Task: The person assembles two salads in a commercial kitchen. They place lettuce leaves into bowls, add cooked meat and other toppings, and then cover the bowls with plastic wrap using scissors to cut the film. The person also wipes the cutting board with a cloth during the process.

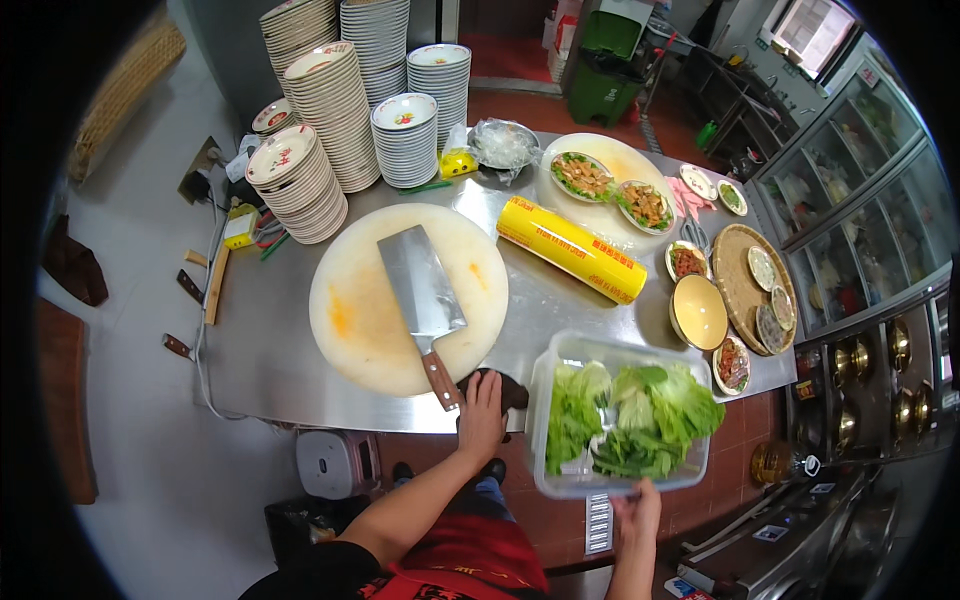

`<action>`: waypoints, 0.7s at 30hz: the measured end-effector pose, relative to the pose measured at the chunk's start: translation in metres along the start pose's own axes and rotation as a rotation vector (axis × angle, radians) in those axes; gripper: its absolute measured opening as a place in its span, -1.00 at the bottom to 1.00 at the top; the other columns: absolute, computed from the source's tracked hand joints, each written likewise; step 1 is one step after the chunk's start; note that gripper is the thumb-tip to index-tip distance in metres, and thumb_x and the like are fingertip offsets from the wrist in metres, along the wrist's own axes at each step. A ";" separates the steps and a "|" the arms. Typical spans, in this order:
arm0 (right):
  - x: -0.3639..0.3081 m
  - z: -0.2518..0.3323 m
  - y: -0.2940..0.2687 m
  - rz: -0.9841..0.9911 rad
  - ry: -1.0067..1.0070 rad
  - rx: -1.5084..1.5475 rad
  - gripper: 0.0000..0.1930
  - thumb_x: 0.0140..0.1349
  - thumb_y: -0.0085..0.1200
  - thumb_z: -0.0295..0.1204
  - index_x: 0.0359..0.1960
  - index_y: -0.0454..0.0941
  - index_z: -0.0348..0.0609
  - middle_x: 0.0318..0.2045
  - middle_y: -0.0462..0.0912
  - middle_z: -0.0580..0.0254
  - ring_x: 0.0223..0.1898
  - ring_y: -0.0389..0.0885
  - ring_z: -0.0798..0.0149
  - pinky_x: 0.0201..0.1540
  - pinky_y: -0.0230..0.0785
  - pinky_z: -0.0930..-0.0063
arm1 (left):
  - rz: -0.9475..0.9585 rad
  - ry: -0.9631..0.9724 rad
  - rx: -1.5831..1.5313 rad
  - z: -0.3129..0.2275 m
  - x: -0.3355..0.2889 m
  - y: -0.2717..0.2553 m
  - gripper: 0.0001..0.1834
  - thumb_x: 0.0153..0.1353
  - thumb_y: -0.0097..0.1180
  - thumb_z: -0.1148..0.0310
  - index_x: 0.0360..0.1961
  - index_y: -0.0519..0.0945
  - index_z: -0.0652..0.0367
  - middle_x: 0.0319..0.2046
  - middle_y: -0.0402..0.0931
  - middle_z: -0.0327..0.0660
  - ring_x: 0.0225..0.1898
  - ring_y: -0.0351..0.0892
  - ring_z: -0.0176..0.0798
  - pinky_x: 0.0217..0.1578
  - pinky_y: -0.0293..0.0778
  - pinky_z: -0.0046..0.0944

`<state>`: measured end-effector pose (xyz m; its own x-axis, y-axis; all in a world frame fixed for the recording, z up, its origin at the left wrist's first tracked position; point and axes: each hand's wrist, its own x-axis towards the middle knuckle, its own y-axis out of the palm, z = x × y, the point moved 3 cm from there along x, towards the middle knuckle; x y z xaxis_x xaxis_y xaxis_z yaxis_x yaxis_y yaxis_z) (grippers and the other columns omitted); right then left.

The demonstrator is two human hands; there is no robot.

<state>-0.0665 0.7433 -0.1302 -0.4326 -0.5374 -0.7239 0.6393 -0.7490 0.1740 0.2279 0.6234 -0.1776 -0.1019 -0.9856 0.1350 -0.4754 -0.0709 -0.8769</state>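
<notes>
Plastic tub [539,430] of leafy greens [655,410] is at the near edge of the counter [260,350], jutting out past it, to the right of the cutting board [345,270]. The right hand [638,512] has its grip clamped on the tub's near rim. The left hand [483,412] lies over a dark item [514,393] just beside the cleaver's wooden handle; whether that grip is clamped on it is not clear. The cleaver [420,285] lies flat on the round board, its handle reaching over the near rim. Beyond the tub, a yellow roll [570,250] lies slantwise, with a woven tray [735,262] farther right.
</notes>
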 end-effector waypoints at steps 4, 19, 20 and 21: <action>-0.057 0.014 -0.067 -0.073 0.002 0.039 -0.77 0.02 -0.02 -0.47 -0.24 0.39 -0.22 -0.33 0.48 0.16 -0.28 0.54 0.11 -0.22 0.53 0.05 | -0.094 -0.074 0.004 -0.022 0.042 0.023 -0.13 -0.09 0.28 0.42 0.26 0.14 0.35 0.26 0.10 0.00 0.29 0.05 0.12 0.20 0.12 0.10; -0.115 0.010 -0.220 -0.289 0.013 0.058 -0.47 0.20 -0.05 -0.45 0.22 0.17 -0.29 0.09 0.37 -0.11 0.06 0.40 -0.14 0.05 0.32 -0.23 | -0.364 -0.200 0.199 -0.028 0.237 0.072 -0.51 0.17 0.02 0.18 0.07 0.45 0.25 0.11 0.34 -0.09 0.23 0.15 0.03 0.17 0.15 0.04; -0.114 0.005 -0.224 -0.289 0.010 0.089 -0.47 0.20 -0.06 -0.45 0.22 0.17 -0.28 0.10 0.36 -0.12 0.06 0.40 -0.15 0.05 0.32 -0.23 | -0.347 -0.169 0.198 -0.040 0.234 0.079 -0.52 0.17 0.02 0.18 0.06 0.45 0.24 0.11 0.34 -0.09 0.23 0.15 0.03 0.17 0.15 0.04; -0.114 0.002 -0.224 -0.287 0.020 0.092 -0.48 0.21 -0.06 -0.45 0.22 0.17 -0.28 0.10 0.37 -0.12 0.07 0.40 -0.15 0.05 0.32 -0.23 | -0.347 -0.145 0.206 -0.049 0.225 0.084 -0.52 0.16 0.03 0.18 0.06 0.45 0.22 0.11 0.34 -0.09 0.22 0.15 0.03 0.16 0.16 0.05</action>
<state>-0.1619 0.9716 -0.0848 -0.5742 -0.2917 -0.7650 0.4319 -0.9017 0.0196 0.1224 0.4036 -0.1987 0.1649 -0.9081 0.3851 -0.2741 -0.4172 -0.8665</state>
